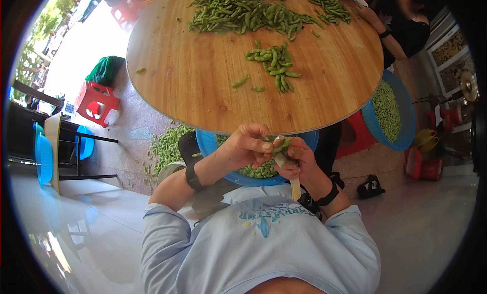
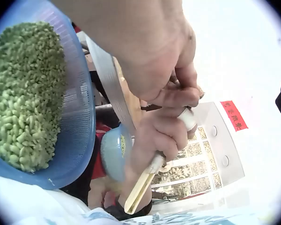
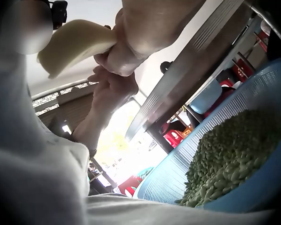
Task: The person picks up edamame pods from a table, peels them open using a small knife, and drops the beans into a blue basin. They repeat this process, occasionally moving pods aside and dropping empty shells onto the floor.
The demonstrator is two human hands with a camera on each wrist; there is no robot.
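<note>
Just past the near table edge, both hands meet around a green bean pod. My left hand pinches the pod's end between thumb and fingertips. The fingers of my right hand curl round a pale split bamboo stick, its thumb close against the pod. In the left wrist view the bamboo stick juts down out of the right fist, with white wrapping near the fingers. Below the hands sits a blue basin of shelled green beans.
On the round wooden table lie a large heap of pods and a smaller cluster. Another person sits at the far right. Pods cover some floor at left. A second blue basin stands at right.
</note>
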